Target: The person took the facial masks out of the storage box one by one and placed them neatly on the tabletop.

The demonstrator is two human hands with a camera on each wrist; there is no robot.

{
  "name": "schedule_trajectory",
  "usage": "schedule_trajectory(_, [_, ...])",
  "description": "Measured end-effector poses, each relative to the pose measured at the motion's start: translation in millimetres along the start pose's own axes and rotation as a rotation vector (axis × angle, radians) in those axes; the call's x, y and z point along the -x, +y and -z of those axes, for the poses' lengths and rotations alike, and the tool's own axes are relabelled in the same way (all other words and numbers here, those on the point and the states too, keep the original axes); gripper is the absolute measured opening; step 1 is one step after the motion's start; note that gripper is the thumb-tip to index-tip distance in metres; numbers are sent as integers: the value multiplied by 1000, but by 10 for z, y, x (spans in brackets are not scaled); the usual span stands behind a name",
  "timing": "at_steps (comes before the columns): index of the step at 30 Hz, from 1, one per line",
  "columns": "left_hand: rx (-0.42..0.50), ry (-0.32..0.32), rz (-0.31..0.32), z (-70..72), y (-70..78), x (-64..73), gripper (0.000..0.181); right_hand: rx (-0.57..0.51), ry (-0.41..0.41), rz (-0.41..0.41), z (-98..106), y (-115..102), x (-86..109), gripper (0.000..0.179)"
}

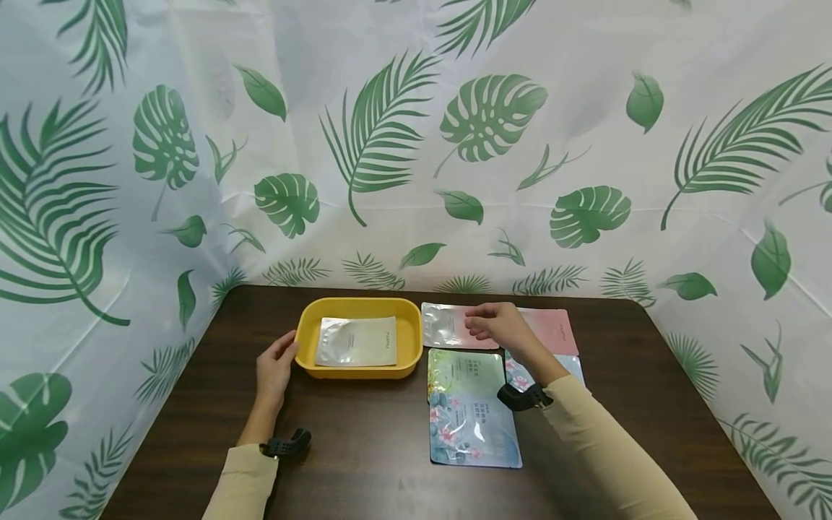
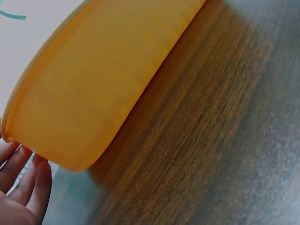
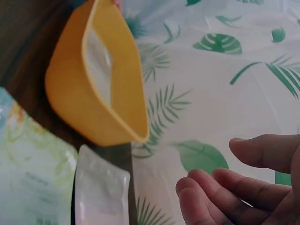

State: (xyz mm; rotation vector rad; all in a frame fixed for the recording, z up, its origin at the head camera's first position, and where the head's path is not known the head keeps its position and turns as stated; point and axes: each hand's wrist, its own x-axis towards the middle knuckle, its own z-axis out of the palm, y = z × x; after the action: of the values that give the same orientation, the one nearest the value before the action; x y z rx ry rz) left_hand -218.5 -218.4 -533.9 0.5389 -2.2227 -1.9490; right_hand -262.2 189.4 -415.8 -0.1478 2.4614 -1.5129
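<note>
A yellow tray (image 1: 416, 339) stands at the back of the table with a silvery cream face mask packet (image 1: 357, 341) lying flat in it. My left hand (image 1: 276, 365) is at the tray's left end, its relaxed fingertips touching the outer wall under the rim; the left wrist view shows these fingers (image 2: 41, 185) against the tray. Over the pink face mask packet (image 1: 445, 325) just right of the tray hovers my right hand (image 1: 497, 325). Its fingers are apart from the thumb and hold nothing.
Another pink packet (image 1: 552, 328) lies at the back right, above a blue floral packet (image 1: 572, 365) partly hidden by the right forearm. Nearer lies a green packet (image 1: 464, 367), overlapped by a blue floral packet (image 1: 474, 433). A leaf-printed sheet (image 1: 403, 238) rises behind the table.
</note>
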Motion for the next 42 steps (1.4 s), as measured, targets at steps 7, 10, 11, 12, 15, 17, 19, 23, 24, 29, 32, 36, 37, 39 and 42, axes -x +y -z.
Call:
schedule_trajectory(7, [13,-4,-17,-10,10,1,42,-79,-17,-59,-221,-238,-227,34])
schedule_trajectory(10, [11,-8,-8,-17,4,4,42,-98,-24,-82,-342,-296,-318,33])
schedule_trajectory(11, [9,-11,-6,-18,1,6,43,-105,-32,-87,-385,-311,-345,32])
schedule_trajectory(12, [10,-12,-4,-20,0,9,43,-107,-35,-95,-427,-325,-370,32])
schedule_trajectory(15, [11,-19,-2,-20,-6,21,43,-120,-56,-114,-574,-367,-437,30])
schedule_trajectory(17, [19,-24,-4,-25,-3,26,43,-129,-68,-122,-669,-400,-476,29])
schedule_trajectory(19, [23,-24,-4,-32,4,31,43,-131,-76,-121,-759,-422,-520,29])
schedule_trajectory(23, [20,-23,-5,-32,23,36,43,-134,-80,-126,-932,-433,-615,29])
schedule_trajectory(24, [19,-21,-5,-30,24,35,43,-136,-80,-128,-971,-427,-639,29])
schedule_trajectory(29, [19,-25,-7,-12,20,33,43,-138,-82,-144,-1146,-388,-714,29])
schedule_trajectory(32, [23,-26,-5,-10,14,30,43,-69,-61,-139,-1231,-348,-739,31])
schedule_trajectory(36, [23,-27,-2,-17,5,31,44,98,-14,-126,-1316,-277,-796,26])
schedule_trajectory(37, [23,-27,-2,-18,3,31,44,134,-9,-127,-1333,-267,-812,21])
schedule_trajectory(39, [25,-27,-6,-19,1,31,44,192,-14,-130,-1363,-253,-840,21])
schedule_trajectory(42, [24,-24,-16,-17,3,26,44,276,-30,-136,-1409,-261,-861,40])
